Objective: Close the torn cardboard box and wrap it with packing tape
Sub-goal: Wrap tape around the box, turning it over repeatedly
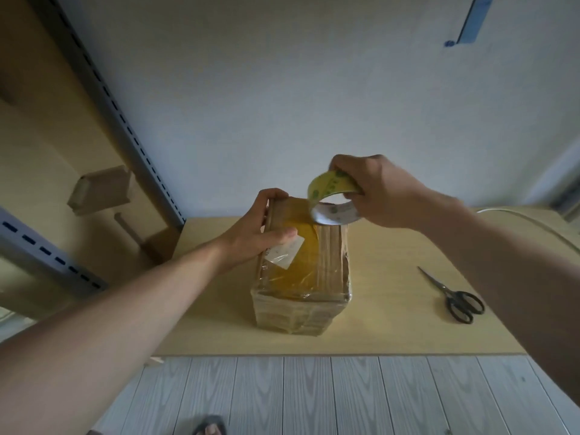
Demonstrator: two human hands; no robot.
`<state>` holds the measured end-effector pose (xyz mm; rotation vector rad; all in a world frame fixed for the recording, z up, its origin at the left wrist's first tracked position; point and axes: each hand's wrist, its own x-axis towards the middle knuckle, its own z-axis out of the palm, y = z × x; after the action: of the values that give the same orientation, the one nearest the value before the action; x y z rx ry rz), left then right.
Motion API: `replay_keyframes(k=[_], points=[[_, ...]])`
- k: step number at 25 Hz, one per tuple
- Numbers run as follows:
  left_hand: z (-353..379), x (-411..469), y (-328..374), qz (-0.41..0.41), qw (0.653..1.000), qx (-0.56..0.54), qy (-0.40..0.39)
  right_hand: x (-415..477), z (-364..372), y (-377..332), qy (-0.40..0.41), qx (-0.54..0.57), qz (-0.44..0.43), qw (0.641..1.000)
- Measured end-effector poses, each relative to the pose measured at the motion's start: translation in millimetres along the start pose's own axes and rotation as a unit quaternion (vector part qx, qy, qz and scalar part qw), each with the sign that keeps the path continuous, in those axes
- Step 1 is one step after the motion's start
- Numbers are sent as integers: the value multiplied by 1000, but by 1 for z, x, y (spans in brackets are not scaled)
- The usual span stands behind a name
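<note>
Left hand (255,228) curls round the box's (303,279) far edge; right hand (384,193) pinches the tape roll (333,199) above it (scissors (455,297) lie right).

1. I count one cardboard box (301,277).
2. One tape roll (337,212).
3. One pair of scissors (456,298).
4. One white label (287,254).
5. Two grips of mine: left grip (251,230), right grip (379,193).
6. One counter (392,324).

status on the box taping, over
Left hand grips box, thumb on top. Right hand holds tape roll over box's far end. Box closed, already taped over. Scissors lie clear on table, right.
</note>
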<state>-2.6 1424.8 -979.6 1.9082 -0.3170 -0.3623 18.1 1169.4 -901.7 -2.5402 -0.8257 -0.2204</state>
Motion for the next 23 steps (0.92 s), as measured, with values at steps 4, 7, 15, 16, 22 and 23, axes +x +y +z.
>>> replay_keyframes(k=[4, 7, 15, 16, 22, 23], points=[[-2, -1, -3, -4, 1000, 0, 3, -12, -6, 8, -14, -92, -6, 996], [-2, -1, -3, -7, 1000, 5, 0, -13, -11, 7, -27, -109, -1, 994], [-5, -2, -8, 9, 1000, 11, 1, -37, 7, 27, -95, -184, 35, 978], [-6, -1, -9, 8, 1000, 18, 0, -37, 12, 30, -98, -178, 36, 979], [-8, -4, -7, -5, 999, 43, -7, -39, 45, 37, -96, -122, 52, 986], [-12, -5, -5, -22, 999, 47, -14, -38, 49, 37, -87, -118, 54, 988]])
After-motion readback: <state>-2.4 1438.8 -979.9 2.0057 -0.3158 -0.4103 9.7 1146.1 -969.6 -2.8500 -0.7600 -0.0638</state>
